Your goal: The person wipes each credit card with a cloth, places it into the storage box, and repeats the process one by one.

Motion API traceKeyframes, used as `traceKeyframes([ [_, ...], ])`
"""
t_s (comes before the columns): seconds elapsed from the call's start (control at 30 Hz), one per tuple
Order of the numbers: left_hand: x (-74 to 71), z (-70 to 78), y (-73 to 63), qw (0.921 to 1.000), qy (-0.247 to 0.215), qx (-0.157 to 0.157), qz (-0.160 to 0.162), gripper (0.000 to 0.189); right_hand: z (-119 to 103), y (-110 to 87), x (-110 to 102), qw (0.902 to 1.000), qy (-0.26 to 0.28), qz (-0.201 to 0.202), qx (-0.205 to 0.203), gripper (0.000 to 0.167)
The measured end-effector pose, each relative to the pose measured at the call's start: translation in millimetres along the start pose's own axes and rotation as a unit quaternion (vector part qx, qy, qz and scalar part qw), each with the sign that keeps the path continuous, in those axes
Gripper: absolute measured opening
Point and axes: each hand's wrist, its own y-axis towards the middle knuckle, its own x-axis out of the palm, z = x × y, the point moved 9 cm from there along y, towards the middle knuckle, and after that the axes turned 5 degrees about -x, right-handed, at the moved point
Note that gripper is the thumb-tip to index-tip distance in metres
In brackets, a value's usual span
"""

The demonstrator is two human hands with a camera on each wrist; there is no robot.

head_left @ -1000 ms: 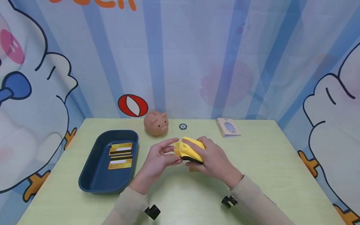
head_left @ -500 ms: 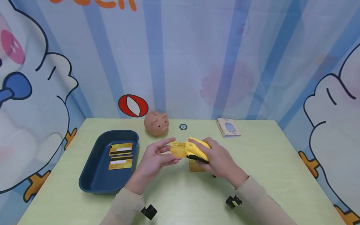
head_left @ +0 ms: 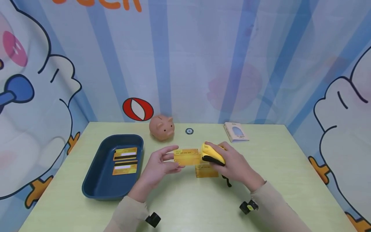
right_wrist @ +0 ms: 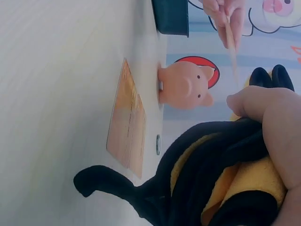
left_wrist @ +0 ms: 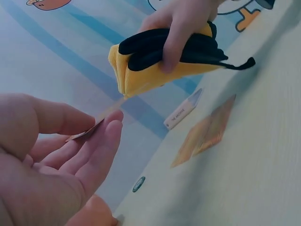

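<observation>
My left hand [head_left: 157, 169] pinches a gold bank card [head_left: 186, 157] by its left end, thumb on one face and fingers behind. My right hand [head_left: 234, 162] grips a yellow-and-black plush pouch [head_left: 213, 154] with a black tail-like strap [right_wrist: 106, 181]. The card's right end lies right at the mouth of the pouch, as the left wrist view shows too. Below them on the table, two more gold cards [right_wrist: 127, 117] lie edge to edge, partly hidden by the held card and pouch in the head view.
A dark blue tray [head_left: 97, 190] at the left holds two gold cards [head_left: 124, 167]. Along the back of the table stand a pink piggy bank [head_left: 161, 128], a small round chip [head_left: 189, 131] and a pale boxed deck [head_left: 236, 132]. A printed curtain [head_left: 185, 64] hangs behind.
My right hand has moved right with the plush pouch, away from my left hand. Much more of the card now shows between them, and the cards on the table have come into view.
</observation>
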Motion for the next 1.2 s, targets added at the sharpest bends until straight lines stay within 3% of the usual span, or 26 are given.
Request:
traceKeyframes([
  [0.43,-7.4,-3.1,-3.3,0.9972,0.046,0.015,0.057,0.042,6,-8.5,-6,0.9999,0.015,0.006,0.005,0.076],
  [0.87,-6.0,-2.1,-0.8,0.9936,0.055,0.042,0.089,0.02,0,-8.4,-13,0.9998,0.013,0.011,-0.007,0.077],
  [1.2,-5.7,-3.3,-0.8,0.992,0.065,0.045,0.098,0.018,-4,-9.9,-18,0.9998,0.006,0.017,-0.007,0.077],
])
